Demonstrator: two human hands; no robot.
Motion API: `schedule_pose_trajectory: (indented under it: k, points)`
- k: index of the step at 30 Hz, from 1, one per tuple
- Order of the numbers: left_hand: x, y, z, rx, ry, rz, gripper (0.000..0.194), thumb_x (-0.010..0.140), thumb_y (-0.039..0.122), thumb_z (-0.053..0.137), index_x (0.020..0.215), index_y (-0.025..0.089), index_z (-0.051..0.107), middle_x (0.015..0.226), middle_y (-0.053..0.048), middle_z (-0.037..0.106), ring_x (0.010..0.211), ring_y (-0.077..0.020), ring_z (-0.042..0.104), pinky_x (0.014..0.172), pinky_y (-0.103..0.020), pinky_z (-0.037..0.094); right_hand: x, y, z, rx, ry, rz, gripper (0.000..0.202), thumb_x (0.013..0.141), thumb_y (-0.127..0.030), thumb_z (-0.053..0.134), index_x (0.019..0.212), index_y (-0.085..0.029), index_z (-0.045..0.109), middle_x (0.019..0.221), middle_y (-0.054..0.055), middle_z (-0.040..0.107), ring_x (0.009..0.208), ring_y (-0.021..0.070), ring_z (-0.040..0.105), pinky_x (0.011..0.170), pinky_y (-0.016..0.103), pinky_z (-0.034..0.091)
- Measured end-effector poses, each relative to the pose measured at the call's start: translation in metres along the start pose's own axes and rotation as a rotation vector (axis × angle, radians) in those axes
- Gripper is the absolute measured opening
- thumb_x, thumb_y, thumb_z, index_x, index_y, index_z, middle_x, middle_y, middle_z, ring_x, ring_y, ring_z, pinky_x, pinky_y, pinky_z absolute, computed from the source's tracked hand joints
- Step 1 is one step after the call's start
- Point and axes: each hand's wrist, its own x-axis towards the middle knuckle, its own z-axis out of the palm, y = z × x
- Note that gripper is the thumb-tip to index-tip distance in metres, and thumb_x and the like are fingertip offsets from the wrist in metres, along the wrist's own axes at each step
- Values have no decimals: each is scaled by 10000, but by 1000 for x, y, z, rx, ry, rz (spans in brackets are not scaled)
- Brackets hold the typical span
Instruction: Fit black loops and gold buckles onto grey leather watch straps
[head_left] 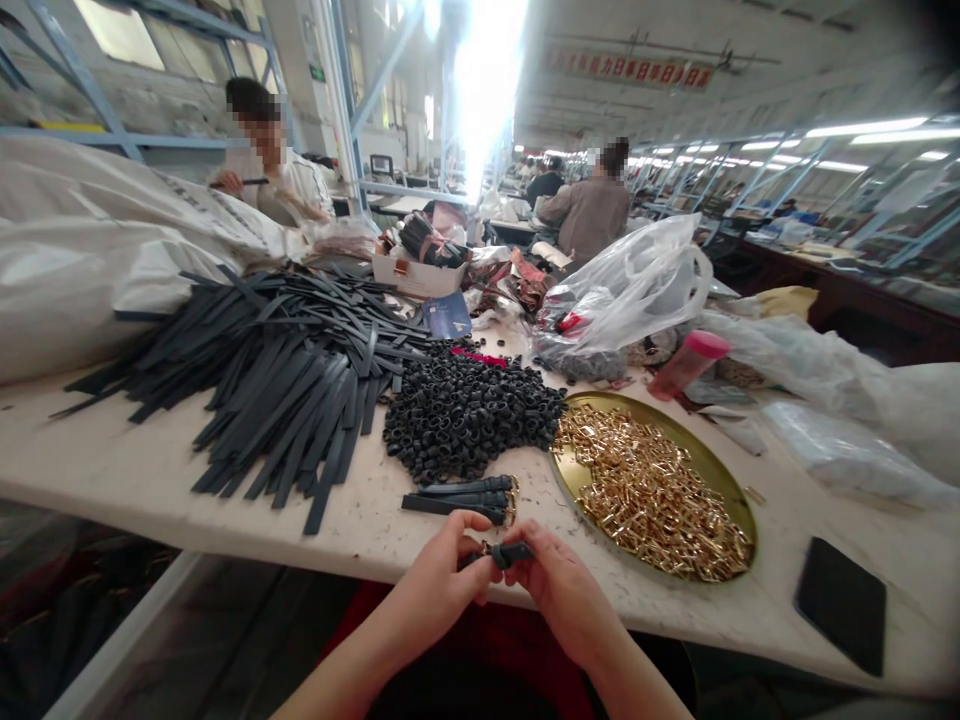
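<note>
At the table's near edge, a short black strap [514,553] with a small gold-coloured metal part is held between both hands. My left hand [442,565] pinches it at the metal end with thumb and fingers. From the other side, the fingers of my right hand [559,585] close round its dark end; part of it is hidden by them. Just beyond lie several black straps with gold buckles [465,495], side by side. Behind these is a heap of small black strap loops [465,415]. To the right, a round gold-coloured tray [731,485] holds many small gold metal pieces.
Many loose black strips [300,380] are piled at left beside large white sacks [67,260]. A clear plastic bag [630,280], a pink-lidded jar [686,365] and a dark phone [841,603] are on the right. Two people [274,185] sit farther back.
</note>
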Motion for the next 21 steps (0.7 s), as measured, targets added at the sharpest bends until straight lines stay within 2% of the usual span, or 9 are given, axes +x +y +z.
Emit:
schedule_pose_trajectory:
  k: [3,7,11,16,18,21]
  points:
    - [0,-3,-5,24,3,-23,283,780,307,509,997,180,380,686,21,597,542,-109,514,547,-230,416,3,3,-2,44,5,95,203,745,-366,612,740,-172,553,660,-24,567,603,87,474,584,218,350]
    - [0,-8,-11,191,31,-81,329,748,305,546,1024,197,404,648,44,604,515,-120,527,546,-236,403,7,8,-7,93,-88,259,291,694,-379,666,853,-153,576,672,-11,575,567,73,470,531,193,330]
    - [4,-13,-14,289,64,-126,315,700,330,595,945,187,457,605,49,582,549,-142,541,522,-226,370,9,15,-14,188,-132,331,231,694,-330,678,764,-140,566,643,-13,554,547,66,470,528,187,333]
    - [7,-13,-12,261,51,-101,187,693,332,594,769,163,572,683,10,616,645,-147,545,580,-228,388,9,18,-14,186,-116,269,249,696,-351,667,718,-140,537,600,-23,513,536,70,438,523,192,322]
    - [6,-11,-11,148,38,-107,166,706,309,571,767,154,580,651,19,597,595,-126,523,557,-219,387,11,17,-11,124,-28,184,280,685,-387,664,719,-150,519,609,-27,512,549,76,435,542,202,339]
    - [4,-9,-10,-35,14,-133,187,701,285,562,810,134,572,624,30,562,515,-94,474,502,-206,368,15,17,-10,-151,181,-11,318,696,-434,625,645,-177,444,562,-49,473,522,83,419,538,217,350]
